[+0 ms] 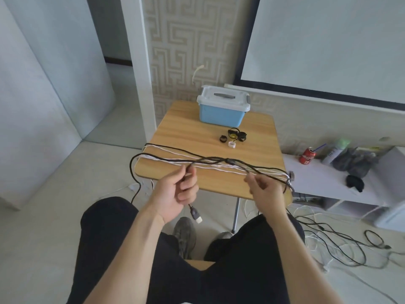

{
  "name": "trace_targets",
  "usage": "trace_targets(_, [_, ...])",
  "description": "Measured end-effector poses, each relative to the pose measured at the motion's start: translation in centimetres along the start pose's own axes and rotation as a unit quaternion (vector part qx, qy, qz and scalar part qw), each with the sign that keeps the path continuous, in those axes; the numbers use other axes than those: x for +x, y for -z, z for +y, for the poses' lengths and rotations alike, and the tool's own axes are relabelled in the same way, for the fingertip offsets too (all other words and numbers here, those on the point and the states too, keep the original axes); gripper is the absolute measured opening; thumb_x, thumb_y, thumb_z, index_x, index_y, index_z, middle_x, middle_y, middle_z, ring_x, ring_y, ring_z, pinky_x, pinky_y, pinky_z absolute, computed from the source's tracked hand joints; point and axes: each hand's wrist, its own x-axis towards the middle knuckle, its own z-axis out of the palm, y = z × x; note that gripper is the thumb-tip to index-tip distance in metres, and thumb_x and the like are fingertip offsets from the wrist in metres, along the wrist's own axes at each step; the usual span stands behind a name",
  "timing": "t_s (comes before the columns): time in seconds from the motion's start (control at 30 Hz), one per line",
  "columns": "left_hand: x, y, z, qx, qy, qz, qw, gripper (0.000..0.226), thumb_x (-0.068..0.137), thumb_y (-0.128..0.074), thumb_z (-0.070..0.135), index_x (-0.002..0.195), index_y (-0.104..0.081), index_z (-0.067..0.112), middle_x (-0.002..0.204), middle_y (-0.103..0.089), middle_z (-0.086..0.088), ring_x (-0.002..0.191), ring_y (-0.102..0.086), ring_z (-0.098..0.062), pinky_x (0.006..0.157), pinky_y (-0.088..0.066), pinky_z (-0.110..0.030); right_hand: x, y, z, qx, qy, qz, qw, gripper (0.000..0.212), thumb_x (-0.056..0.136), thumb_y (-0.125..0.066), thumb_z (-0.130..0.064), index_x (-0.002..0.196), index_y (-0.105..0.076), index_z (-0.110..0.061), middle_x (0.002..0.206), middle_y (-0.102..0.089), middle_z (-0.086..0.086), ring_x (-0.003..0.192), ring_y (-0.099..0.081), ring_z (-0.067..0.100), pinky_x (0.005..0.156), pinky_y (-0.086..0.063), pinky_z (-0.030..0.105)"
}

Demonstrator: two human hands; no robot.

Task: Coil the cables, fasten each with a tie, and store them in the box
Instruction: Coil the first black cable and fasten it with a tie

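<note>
A seated person faces a small wooden bench (186, 119). Black and white cables lie across its near edge, their ends trailing to the floor. The left hand (178, 189) pinches the black cable (210, 160) near its plug end, which dangles below; the right hand (266, 188) pinches the same cable further along. The closed blue box (221, 113) sits at the far edge, with small ties (233, 137) just in front of it. Coiling seems only begun: next, the first loop must be gathered into one hand.
</note>
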Motion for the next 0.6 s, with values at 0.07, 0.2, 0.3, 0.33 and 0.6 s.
trace_targets(0.07, [0.3,-0.6,-0.6,-0.051,-0.023,0.037,0.998,0.043,0.108,-0.031,0.036,0.111,-0.062,0.007,0.065,-0.031,0.003,0.048,-0.023,-0.011,0.047,-0.019,-0.026,-1.0,-0.9,1.3,-0.048,0.007,-0.051,0.998,0.022,0.101,-0.059,-0.033,0.091,-0.074,-0.021,0.067,-0.064,-0.003,0.054,-0.052,0.006,0.048,-0.038,0.011])
trace_targets(0.2, [0.4,-0.6,-1.1,-0.081,-0.037,0.089,0.992,0.056,0.108,-0.026,0.046,0.133,-0.060,0.010,0.064,-0.017,0.005,0.045,-0.012,-0.009,0.043,-0.013,-0.025,-2.2,-1.6,2.3,-0.080,0.010,-0.075,0.994,0.018,0.101,-0.060,-0.033,0.094,-0.072,-0.021,0.071,-0.065,-0.001,0.053,-0.050,0.002,0.052,-0.041,0.014])
trace_targets(0.3, [0.4,0.0,-1.1,-0.143,-0.052,0.127,0.980,0.057,0.109,-0.025,0.042,0.133,-0.060,0.004,0.064,-0.015,0.006,0.042,-0.013,-0.008,0.039,-0.013,-0.025,-2.3,-1.0,2.2,-0.056,0.007,-0.051,0.997,0.010,0.097,-0.066,-0.030,0.104,-0.068,-0.023,0.072,-0.062,-0.004,0.052,-0.052,0.003,0.049,-0.041,0.012])
trace_targets(0.33, [0.5,0.1,-1.0,-0.166,-0.064,0.139,0.974,0.055,0.108,-0.025,0.037,0.132,-0.059,0.001,0.063,-0.018,0.007,0.043,-0.017,-0.008,0.039,-0.015,-0.024,-2.3,-0.7,2.2,-0.056,0.010,-0.051,0.997,0.010,0.097,-0.067,-0.028,0.106,-0.066,-0.024,0.078,-0.063,-0.004,0.054,-0.055,0.005,0.049,-0.042,0.012])
trace_targets(0.6, [3.0,-1.6,-1.0,-0.156,-0.142,0.183,0.960,0.041,0.108,-0.038,0.031,0.139,-0.051,0.008,0.074,-0.054,0.002,0.065,-0.051,-0.014,0.072,-0.042,-0.031,-3.7,0.0,0.3,-0.081,0.089,-0.067,0.990,0.018,0.095,-0.066,-0.007,0.106,-0.072,-0.020,0.097,-0.070,-0.008,0.055,-0.063,0.009,0.054,-0.048,0.014])
